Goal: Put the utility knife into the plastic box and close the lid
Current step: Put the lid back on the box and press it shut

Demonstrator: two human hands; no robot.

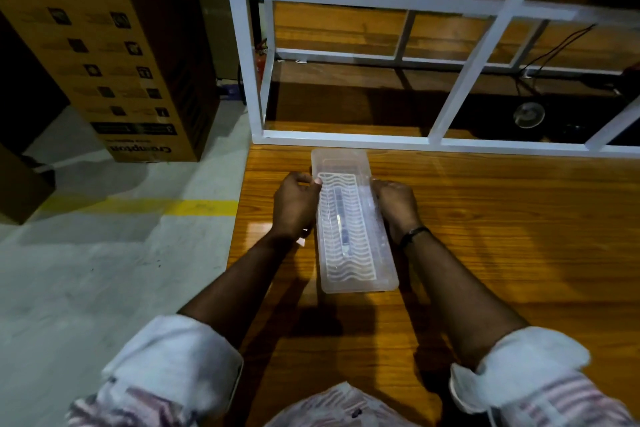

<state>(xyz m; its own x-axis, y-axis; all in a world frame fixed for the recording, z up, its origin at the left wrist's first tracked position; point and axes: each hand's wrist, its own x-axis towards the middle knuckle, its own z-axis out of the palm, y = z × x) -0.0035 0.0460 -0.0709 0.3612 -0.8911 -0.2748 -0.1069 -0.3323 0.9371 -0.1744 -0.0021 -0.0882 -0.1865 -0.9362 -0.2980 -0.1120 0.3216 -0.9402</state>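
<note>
A long clear plastic box lies lengthwise on the wooden table, its short end toward me. A white wavy grid insert fills its inside. A dark utility knife lies along the middle of the box, seen through clear plastic. The clear lid sits over the box and sticks out past its far end. My left hand grips the box's left long edge, thumb on the rim. On the right long edge my right hand grips the box.
A white metal frame stands on the table just beyond the box. A tall cardboard carton stands on the grey floor to the left, beside a yellow floor line. Cables and a small round fan lie behind the frame at right.
</note>
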